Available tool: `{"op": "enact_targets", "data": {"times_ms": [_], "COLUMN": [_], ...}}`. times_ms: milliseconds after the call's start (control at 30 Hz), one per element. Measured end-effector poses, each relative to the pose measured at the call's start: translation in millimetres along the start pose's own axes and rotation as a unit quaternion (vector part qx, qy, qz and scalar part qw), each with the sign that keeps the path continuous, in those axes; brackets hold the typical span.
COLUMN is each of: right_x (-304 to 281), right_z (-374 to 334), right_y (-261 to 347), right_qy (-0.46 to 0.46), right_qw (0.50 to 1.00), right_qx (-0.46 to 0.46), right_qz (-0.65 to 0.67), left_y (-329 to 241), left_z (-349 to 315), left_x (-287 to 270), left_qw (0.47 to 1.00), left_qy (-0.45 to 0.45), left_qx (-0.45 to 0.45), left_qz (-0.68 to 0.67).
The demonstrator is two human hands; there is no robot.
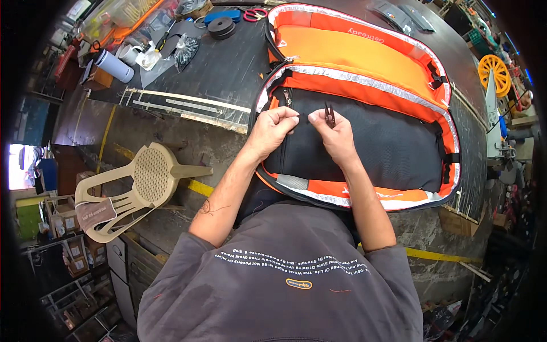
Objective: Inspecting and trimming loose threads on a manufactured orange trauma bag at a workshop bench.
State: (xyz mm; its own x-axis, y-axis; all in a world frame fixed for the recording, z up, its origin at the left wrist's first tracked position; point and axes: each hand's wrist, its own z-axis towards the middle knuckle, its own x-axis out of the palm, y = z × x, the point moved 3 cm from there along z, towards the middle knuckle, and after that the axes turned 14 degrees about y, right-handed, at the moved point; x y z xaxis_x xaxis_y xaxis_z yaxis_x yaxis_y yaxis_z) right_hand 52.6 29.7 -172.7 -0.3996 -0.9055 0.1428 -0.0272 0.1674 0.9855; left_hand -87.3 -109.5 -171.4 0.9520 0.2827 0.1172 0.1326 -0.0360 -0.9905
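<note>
An open black and orange bag (364, 137) lies on the dark worktable in front of me, its lid folded back to the far side. My left hand (272, 130) is over the bag's near-left part, thumb and forefinger pinched together; what is between them, if anything, is too small to name. Beside it, my right hand (336, 135) holds small dark thread snips (330, 115) against the palm, blades pointing away from me. Its thumb and forefinger are also pinched, close to the left fingertips. A zipper pull (287, 98) shows at the bag's left inner edge.
On the table's far left are a black roll (221, 27), pink-handled scissors (255, 15), a grey bottle (114, 66) and a mug (130, 55). A beige plastic chair (151, 174) stands on the floor to the left. Metal rulers (182, 105) lie along the table's near edge.
</note>
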Motion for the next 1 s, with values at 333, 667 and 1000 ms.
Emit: {"op": "enact_targets", "data": {"times_ms": [333, 667, 1000], "right_x": [8.1, -11.0, -3.4], "right_z": [-8.3, -10.3, -31.9], "right_y": [38.7, 32.9, 38.8], "right_qy": [0.029, 0.003, 0.050], "right_qw": [0.925, 0.951, 0.917], "right_qx": [-0.145, -0.076, -0.076], "right_qz": [-0.350, -0.299, -0.387], "left_y": [-1.6, -12.8, -16.6], "left_z": [1.0, -5.4, -5.1], "left_x": [-8.7, -7.3, -6.2], "left_qw": [0.995, 0.991, 0.991], "left_qy": [0.009, 0.022, 0.027], "left_qx": [-0.021, -0.031, -0.032], "left_qz": [0.096, 0.129, 0.124]}}
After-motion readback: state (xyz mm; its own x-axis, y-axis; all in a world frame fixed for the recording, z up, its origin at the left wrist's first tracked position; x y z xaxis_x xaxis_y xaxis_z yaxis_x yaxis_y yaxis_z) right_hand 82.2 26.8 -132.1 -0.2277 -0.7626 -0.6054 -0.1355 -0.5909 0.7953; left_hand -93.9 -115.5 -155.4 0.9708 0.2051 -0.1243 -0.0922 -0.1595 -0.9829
